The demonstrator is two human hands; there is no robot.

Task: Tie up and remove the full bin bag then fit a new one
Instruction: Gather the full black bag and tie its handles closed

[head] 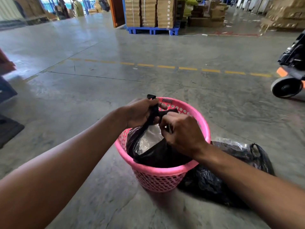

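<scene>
A pink perforated plastic bin [162, 172] stands on the concrete floor in front of me. Inside it sits a black bin bag [158, 154] with pale plastic waste showing through its mouth. My left hand [140, 113] grips one black handle strip of the bag, whose end sticks up above my fingers. My right hand [181, 131] is closed on the other handle strip, right beside the left hand, above the bin's opening. A second black bag [231, 171] lies crumpled on the floor against the bin's right side, partly hidden by my right forearm.
A pallet truck's wheel [286, 87] and body stand at the right edge. Dark mats [8, 128] lie at the left. Stacked cartons on a blue pallet [153, 29] stand far ahead, past a dashed yellow floor line [166, 66]. People are far back left.
</scene>
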